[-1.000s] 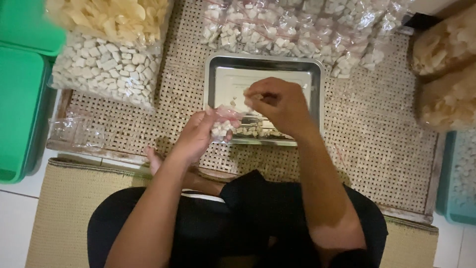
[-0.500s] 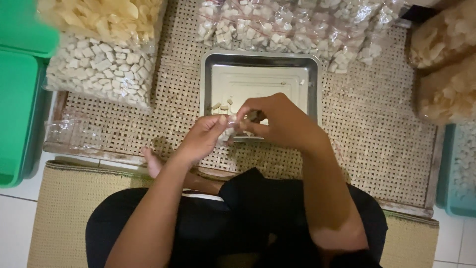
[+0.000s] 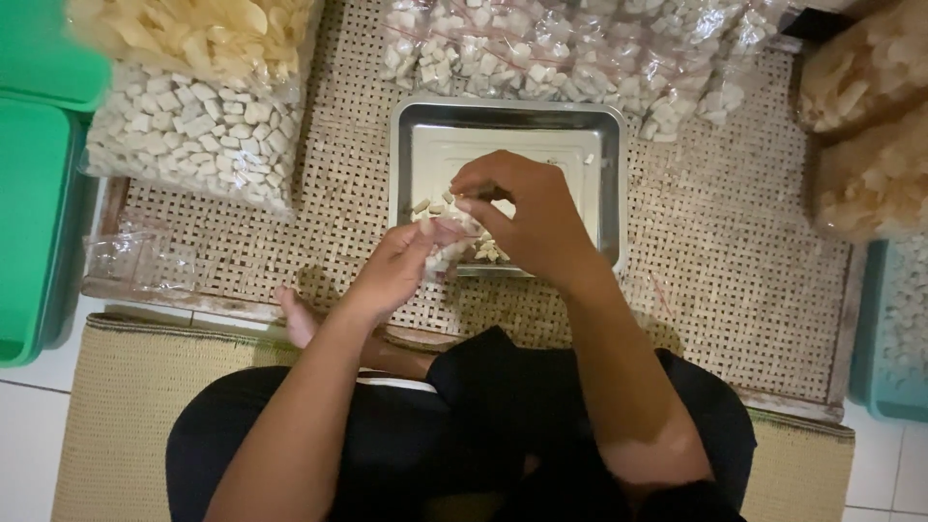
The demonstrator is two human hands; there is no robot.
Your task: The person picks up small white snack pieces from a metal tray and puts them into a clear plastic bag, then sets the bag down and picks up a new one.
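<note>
At the far left stand green bins point(image 3: 34, 222), then a big bag of white cubes point(image 3: 193, 130) on the woven mat point(image 3: 735, 290). A flat pile of empty clear bags point(image 3: 135, 261) lies near the mat's front edge. The left hand point(image 3: 391, 275) cups a small clear bag point(image 3: 447, 249) at the near-left rim of the metal tray point(image 3: 604, 155), fingers curled around it. Just right and above, the right hand point(image 3: 527, 217) hangs over the bag's mouth, fingertips pinched together — on a white piece, it seems, though that is too small to confirm. Loose pieces point(image 3: 488, 251) in the tray are mostly hidden under that hand. The bag's mouth sits just left of and below the fingertips — how full the bag is cannot be made out.
</note>
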